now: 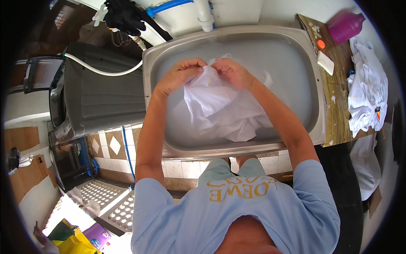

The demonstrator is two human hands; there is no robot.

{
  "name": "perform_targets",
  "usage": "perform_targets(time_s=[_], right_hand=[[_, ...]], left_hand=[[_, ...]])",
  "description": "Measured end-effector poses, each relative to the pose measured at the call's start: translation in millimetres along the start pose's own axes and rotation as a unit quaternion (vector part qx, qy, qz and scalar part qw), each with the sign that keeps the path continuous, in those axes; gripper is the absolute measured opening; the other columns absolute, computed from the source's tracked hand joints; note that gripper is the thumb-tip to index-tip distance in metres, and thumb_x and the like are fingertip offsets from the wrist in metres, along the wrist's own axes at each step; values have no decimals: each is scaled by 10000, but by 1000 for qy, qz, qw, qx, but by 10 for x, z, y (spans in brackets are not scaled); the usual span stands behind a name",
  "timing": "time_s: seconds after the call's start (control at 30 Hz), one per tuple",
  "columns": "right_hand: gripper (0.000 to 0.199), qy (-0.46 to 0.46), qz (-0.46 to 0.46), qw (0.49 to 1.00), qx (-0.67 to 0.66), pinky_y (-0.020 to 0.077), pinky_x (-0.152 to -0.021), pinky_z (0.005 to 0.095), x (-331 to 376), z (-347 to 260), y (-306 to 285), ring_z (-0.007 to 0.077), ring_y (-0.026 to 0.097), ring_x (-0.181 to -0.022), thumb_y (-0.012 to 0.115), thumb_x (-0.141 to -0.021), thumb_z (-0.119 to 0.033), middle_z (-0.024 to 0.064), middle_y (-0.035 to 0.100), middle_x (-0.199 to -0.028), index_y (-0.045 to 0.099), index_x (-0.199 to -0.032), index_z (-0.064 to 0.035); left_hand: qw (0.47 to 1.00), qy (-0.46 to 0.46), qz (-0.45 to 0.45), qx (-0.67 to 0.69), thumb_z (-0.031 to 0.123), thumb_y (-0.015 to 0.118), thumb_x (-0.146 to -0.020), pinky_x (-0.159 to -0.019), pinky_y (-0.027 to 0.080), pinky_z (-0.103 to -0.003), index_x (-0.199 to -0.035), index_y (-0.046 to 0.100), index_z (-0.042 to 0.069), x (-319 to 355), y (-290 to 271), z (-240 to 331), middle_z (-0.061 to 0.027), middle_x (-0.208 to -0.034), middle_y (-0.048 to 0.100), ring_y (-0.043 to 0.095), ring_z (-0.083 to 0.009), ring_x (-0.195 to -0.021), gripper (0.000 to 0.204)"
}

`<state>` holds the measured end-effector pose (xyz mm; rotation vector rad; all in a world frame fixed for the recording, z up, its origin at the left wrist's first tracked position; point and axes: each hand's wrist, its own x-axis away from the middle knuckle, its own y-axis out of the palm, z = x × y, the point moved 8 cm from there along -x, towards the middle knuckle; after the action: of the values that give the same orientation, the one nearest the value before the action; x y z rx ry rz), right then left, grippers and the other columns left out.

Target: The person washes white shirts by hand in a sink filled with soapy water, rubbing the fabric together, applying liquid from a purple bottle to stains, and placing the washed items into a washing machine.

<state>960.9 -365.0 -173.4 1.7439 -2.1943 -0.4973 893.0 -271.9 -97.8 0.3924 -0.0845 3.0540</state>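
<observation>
A soaked white cloth (209, 99), possibly a garment, lies bunched in a steel basin (320, 95) of cloudy water. Its upper edge is raised and pinched by my left hand (184, 75), fingers curled inward. Just to the right, my right hand (233, 73) grips the same cloth with bent fingers, slightly blurred. The two hands are close together but apart, with a stretch of fabric between them. The cloth's lower folds spread toward the basin's near side, partly under water.
Right of the basin, a wooden board (338, 95) bears a purple bottle (344, 27), an orange cap (321, 44), a white rectangular piece (325, 63) and piled white clothes (367, 89). A grey ribbed appliance (108, 93) with a white hose (101, 72) stands left. Pipes (204, 19) run behind.
</observation>
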Motion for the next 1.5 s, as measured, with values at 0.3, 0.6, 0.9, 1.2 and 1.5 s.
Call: perform_targets(time_s=[0.3,0.6,0.9,1.2,1.5], right_hand=[[200,33,47,998,27,382,-597,212,345,-994,359,53,464,-686,522,-879,-261,-32,481,-751,525,-846,-64],[138,-18,177,984,6,361,-566,186,1108,-1056,-36,29,464,-664,546,-874,-226,-48,508,-749,540,-870,-88],[106,-5,239,970,-38,396,-605,187,1372,-603,-607,28,498,-701,589,-884,-191,-51,550,-785,575,-910,-89],[216,-134,316,852,395,419,-718,243,1550,-968,-560,105,512,-812,668,-774,-65,26,575,-887,640,-988,-47],[157,-152,293,876,352,448,-694,245,1459,-831,-490,113,551,-747,654,-771,3,43,630,-858,654,-927,-16]], left_hand=[[999,35,-26,-22,181,593,-900,-607,398,-186,-917,627,43,96,-197,436,64,-749,563,494,-13,-687,143],[997,60,-43,37,210,617,-897,-637,415,-187,-882,625,44,-179,517,422,64,-765,583,510,-21,-698,167],[982,-25,19,185,263,624,-899,-739,456,-212,-1032,672,28,-512,1074,-176,-13,-923,665,579,-64,-804,274],[938,-79,122,314,258,540,-926,-808,492,-284,-1053,639,-1,-542,1261,-505,-71,-1001,659,620,-143,-903,305],[930,-86,120,336,286,572,-896,-778,486,-264,-1022,642,15,-542,1309,-491,-54,-969,652,612,-140,-862,308]])
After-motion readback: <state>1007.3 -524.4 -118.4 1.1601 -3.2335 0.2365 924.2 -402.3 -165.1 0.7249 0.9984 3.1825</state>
